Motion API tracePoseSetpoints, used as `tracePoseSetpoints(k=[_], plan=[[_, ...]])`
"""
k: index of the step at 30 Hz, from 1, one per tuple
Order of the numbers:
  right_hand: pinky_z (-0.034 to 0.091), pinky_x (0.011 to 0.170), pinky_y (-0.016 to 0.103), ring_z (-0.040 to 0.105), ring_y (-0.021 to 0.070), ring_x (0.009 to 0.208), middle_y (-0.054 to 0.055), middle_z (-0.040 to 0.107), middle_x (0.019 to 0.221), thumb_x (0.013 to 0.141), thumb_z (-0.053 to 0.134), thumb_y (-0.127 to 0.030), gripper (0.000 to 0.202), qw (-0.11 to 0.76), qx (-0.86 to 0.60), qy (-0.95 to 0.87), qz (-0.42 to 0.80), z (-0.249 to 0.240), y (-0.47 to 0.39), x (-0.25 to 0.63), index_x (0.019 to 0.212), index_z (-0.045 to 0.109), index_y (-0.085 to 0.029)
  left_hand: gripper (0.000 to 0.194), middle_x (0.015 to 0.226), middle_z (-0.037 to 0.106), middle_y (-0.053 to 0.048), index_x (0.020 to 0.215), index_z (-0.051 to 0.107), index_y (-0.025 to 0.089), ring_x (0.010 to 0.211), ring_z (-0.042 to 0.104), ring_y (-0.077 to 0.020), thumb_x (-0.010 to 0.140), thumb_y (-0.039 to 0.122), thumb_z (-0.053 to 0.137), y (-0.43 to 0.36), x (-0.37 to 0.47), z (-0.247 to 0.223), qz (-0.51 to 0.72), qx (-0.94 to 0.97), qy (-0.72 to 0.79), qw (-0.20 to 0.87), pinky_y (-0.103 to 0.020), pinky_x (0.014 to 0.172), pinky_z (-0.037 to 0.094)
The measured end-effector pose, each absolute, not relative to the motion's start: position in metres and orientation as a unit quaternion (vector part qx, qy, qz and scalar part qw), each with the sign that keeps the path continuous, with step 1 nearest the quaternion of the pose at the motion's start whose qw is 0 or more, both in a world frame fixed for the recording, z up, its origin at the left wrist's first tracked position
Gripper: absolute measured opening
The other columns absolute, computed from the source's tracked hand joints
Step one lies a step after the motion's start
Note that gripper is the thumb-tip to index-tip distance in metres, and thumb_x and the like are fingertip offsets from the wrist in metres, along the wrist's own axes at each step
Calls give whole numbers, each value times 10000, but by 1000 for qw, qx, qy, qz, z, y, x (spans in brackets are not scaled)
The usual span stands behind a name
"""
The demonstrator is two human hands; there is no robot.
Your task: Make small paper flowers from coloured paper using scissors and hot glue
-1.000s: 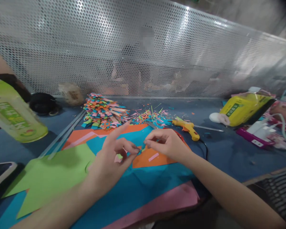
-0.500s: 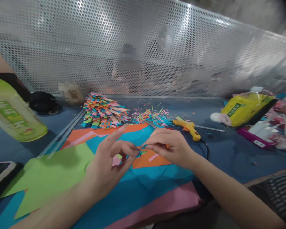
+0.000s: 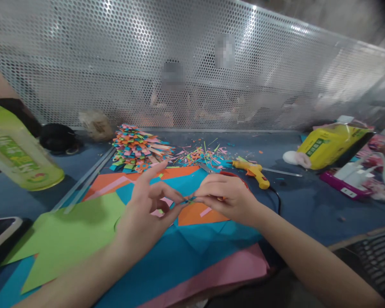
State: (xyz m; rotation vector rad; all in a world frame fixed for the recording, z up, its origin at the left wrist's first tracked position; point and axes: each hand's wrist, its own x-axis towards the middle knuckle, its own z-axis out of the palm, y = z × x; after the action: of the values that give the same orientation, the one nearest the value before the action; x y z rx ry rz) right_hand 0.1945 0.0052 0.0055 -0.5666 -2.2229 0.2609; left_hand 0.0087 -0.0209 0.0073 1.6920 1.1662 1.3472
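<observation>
Over the coloured sheets, my left hand [image 3: 147, 209] pinches one end of a small blue paper strip [image 3: 189, 199] between thumb and fingertip, its index finger raised. The thumb and fingers of my right hand [image 3: 229, 194] close on the strip's other end. Most of the strip is hidden by my fingertips. Below lie an orange sheet [image 3: 195, 217], a large blue sheet [image 3: 199, 246] and a green sheet [image 3: 73, 231]. Scissors [image 3: 206, 168] with red handles lie behind my right hand, which partly covers them.
A cone of layered paper strips [image 3: 137, 149] stands behind, beside a heap of paper scraps [image 3: 202, 157]. A yellow glue gun [image 3: 253, 172] with a black cord lies at right. Bottles [image 3: 22, 149] and a purple power strip [image 3: 343, 186] flank the sheets. A perforated metal screen [image 3: 115, 77] rises behind.
My left fingertips have come closer to my right ones and now meet at the strip. My right hand has shifted slightly, showing more of the scissors' red handle.
</observation>
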Motion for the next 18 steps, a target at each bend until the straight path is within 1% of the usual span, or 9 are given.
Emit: tracePoseSetpoints(k=[2,5,7,9,11,14,16,18], plan=[[447,628,209,549,104,689,23,616,732,829,489,-223,141,386,-239,-888,70,5,5,194,801,624,-191,725,604,598,49,1208,363,252,540,605,-144,577,133,698,-20,10,8,502,645,461,347,-215,444,460],[439,640,223,558,123,725,38,634,770,831,478,-240,165,358,-259,-897,-11,5,5,194,816,633,-186,786,601,568,81,1240,306,262,362,501,-70,573,120,695,-18,11,8,478,639,468,380,-171,352,401],[437,649,240,562,141,751,54,641,809,832,466,-250,184,347,-265,-898,-55,5,4,194,835,637,-181,801,596,547,93,1253,276,270,316,459,-56,581,128,690,-16,11,7,468,626,462,420,-160,306,372],[436,669,254,563,154,786,63,642,838,833,451,-241,197,349,-273,-894,-66,5,4,194,870,632,-174,801,591,537,96,1260,256,276,323,467,-66,595,139,682,-15,12,6,467,611,449,455,-165,298,381],[431,698,254,561,150,810,57,641,838,828,451,-215,185,362,-289,-886,-35,5,4,193,878,622,-166,801,596,547,88,1265,244,283,372,516,-91,604,145,676,-14,12,5,468,600,437,479,-175,314,406],[418,650,222,545,114,722,25,622,762,801,490,-184,122,376,-313,-871,47,5,6,191,802,611,-165,816,607,567,74,1270,234,287,479,592,-139,600,144,678,-13,12,4,468,594,436,488,-184,338,434],[398,592,206,516,94,646,7,593,706,785,512,-170,94,378,-319,-864,90,5,7,190,752,600,-165,827,608,569,73,1273,232,280,481,594,-138,594,142,683,-13,12,4,467,593,441,486,-184,343,439],[382,574,202,493,88,617,0,570,675,783,518,-161,92,381,-314,-862,114,4,8,190,730,593,-163,832,605,568,77,1276,231,275,436,568,-116,592,146,686,-12,12,4,465,591,442,488,-180,337,433]])
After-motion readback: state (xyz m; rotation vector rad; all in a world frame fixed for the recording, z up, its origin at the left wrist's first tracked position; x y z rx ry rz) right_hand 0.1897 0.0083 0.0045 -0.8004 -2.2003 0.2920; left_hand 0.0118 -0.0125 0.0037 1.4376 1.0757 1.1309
